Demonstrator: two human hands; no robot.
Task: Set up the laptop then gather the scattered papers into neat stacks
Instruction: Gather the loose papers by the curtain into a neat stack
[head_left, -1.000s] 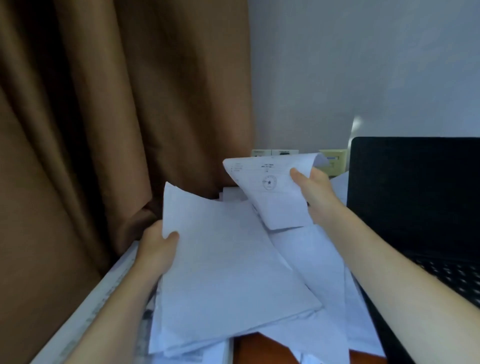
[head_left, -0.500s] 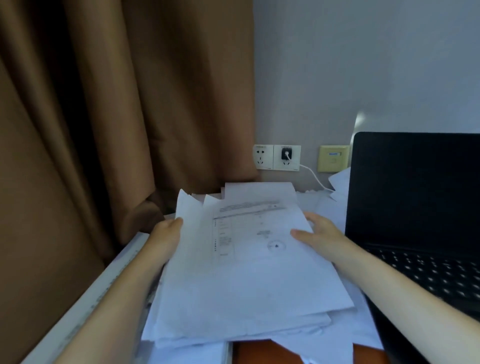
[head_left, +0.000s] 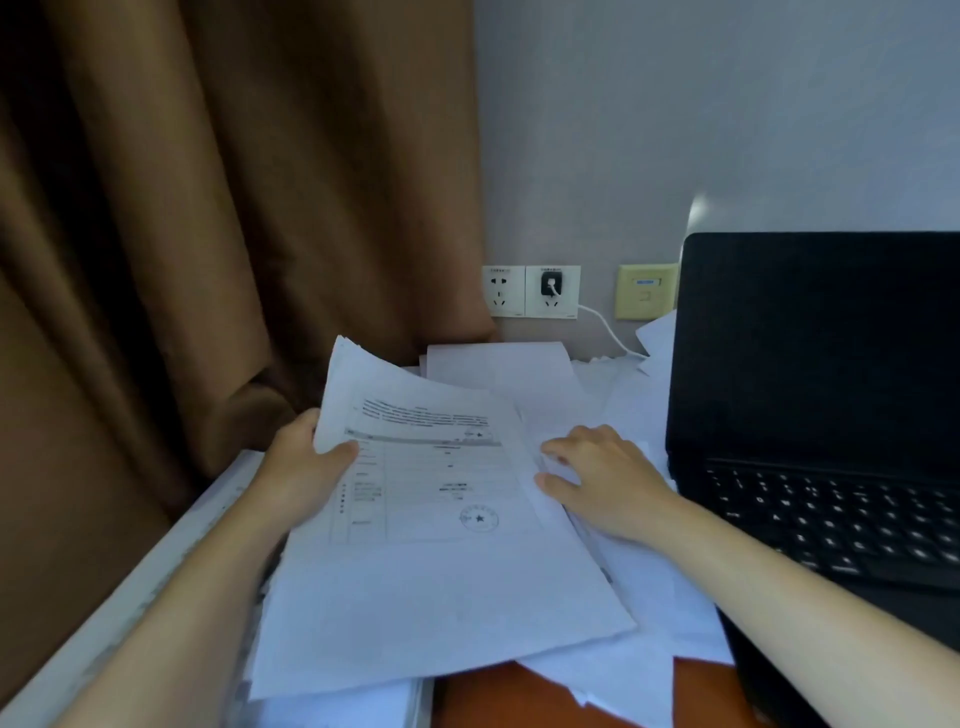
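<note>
White stack (head_left: 426, 582) of papers, fanned and tilted, beside an open black laptop (head_left: 821, 364).
Head view: the left hand (head_left: 301, 478) grips the stack's left edge, thumb on top. The top page bears printed lines, a table and a round star stamp. The right hand (head_left: 608, 478) lies with loose, spread fingers on scattered sheets (head_left: 519, 374) at the stack's right edge, grasping nothing. Orange-brown worktop (head_left: 493, 696) shows below.

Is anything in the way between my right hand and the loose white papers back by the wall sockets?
Nothing visible blocks it. The right hand rests on white sheets, and the loose white papers lie just beyond, with only more paper between. The open black laptop stands to the right.
</note>
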